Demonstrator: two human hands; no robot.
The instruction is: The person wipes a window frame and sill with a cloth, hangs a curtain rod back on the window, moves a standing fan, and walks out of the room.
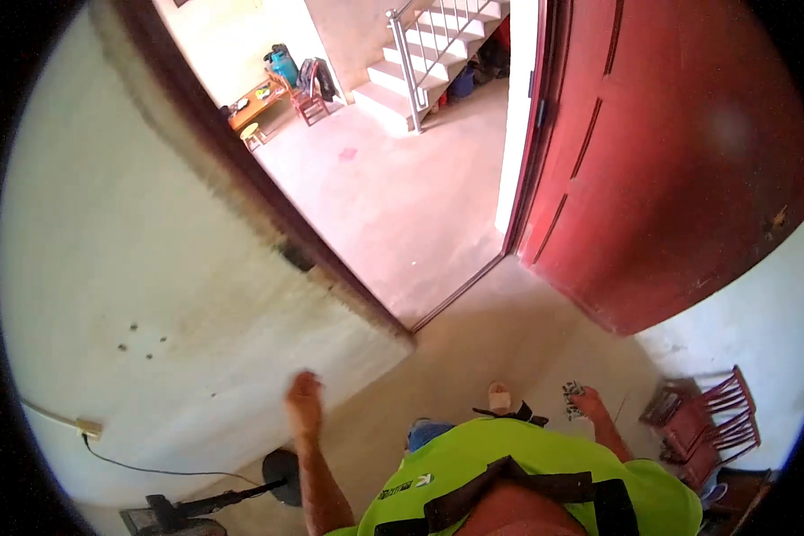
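My left hand [304, 390] is raised in front of the pale wall at the lower left. Its fingers are curled closed, and no object shows in them. Lower right, my right hand [588, 404] is closed on a small patterned cloth [572, 402] in dark green and white, which sticks out past the fingers. The cloth's exact kind is too small to make out. Between the hands, one foot in a sandal [499, 397] shows on the floor, just ahead of my bright yellow-green shirt [509, 447].
Ahead is a doorway with a low sill [460, 290] and an open red door [670, 161] on its right. Stacked red chairs [701, 420] stand at the right. A black stand fan [179, 514] and its cord lie lower left. Beyond are stairs [420, 67] and a wooden bench [259, 105].
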